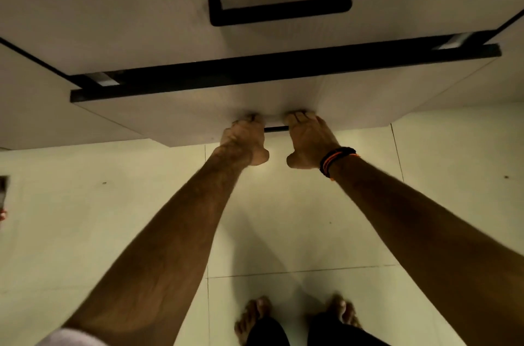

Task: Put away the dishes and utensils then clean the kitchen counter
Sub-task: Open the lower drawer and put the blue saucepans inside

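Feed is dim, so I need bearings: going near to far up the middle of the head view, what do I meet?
Feet → floor → left hand and right hand, both gripping the lower handle → lower drawer, slightly open → upper handle.

drawer front (198,116): matt pale laminate | handle (279,9): matt black | floor (85,218): glossy tile

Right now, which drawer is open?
The lower white drawer, pulled out with a dark gap behind; both hands grip its black handle. The upper white drawer sits flush.
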{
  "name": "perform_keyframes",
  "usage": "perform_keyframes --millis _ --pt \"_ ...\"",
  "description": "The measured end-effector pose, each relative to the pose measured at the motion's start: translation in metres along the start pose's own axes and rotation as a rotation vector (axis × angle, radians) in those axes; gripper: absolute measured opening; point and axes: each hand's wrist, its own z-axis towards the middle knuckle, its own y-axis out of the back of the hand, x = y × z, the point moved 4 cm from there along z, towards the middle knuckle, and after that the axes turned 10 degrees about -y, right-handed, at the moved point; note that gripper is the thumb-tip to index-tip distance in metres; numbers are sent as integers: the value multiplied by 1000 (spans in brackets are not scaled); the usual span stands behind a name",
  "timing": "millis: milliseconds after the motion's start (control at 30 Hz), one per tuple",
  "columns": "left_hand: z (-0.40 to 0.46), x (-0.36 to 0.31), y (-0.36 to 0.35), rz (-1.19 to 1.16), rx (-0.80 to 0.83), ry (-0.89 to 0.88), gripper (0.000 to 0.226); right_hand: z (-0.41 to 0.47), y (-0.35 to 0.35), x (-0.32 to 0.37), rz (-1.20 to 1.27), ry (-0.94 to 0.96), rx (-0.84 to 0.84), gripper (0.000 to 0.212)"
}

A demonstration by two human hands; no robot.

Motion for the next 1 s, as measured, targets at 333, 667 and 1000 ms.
perform_keyframes --millis 333,667,1000 --pt "-85 16 75 175 -466 -167 27 -66 108 -39 379 34 -622 21" --pt "-65 19 110 206 -595 -77 65 -43 121 -19 101 81 -660 52" --pt "-67 17 86 93 -743 -67 58 -42 21 0 -78 138 -190 75"
